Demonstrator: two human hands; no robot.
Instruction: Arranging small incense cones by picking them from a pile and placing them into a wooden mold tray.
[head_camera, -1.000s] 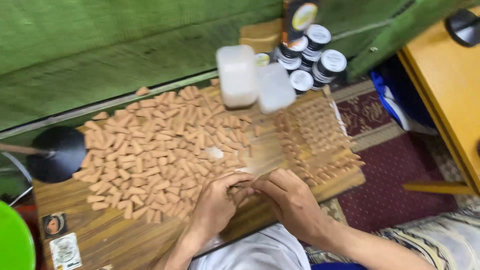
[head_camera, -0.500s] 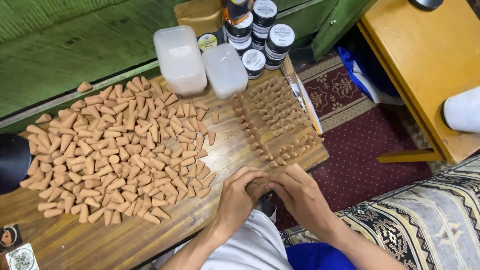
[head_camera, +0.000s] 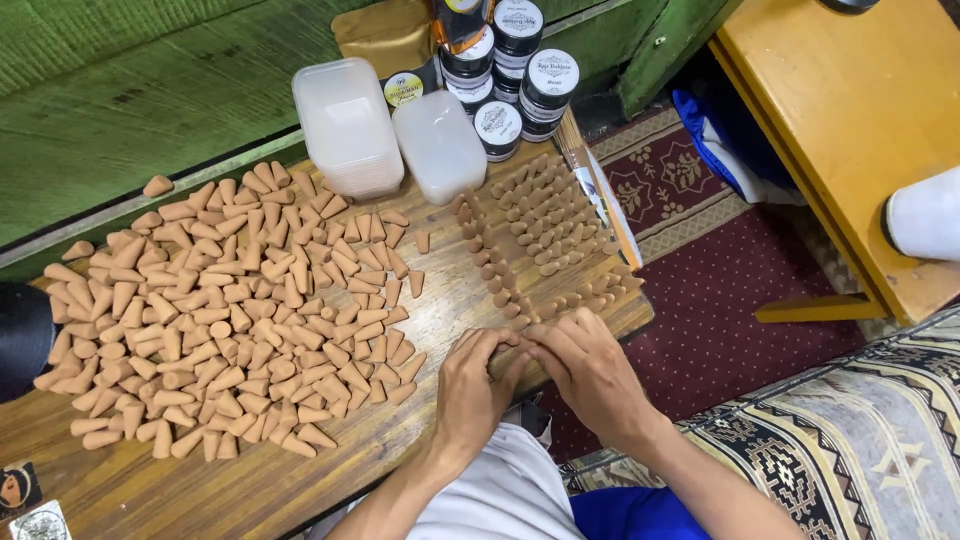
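left hand (head_camera: 472, 388) and right hand (head_camera: 590, 375) side by side, palms down, fingertips meeting, forearms bare

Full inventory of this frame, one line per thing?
cones: very many, tan, lying loose, board left
standing cones: many, tan, in rows, board right
tubs: two, clear plastic, board's far edge
jars: several, black with pale lids, behind tubs
board: one, brown wood
table: one, yellow-brown, right
rug: dark red, floor
left hand: board's near edge, fingers pinched together
right hand: touching left hand; what they hold is hidden
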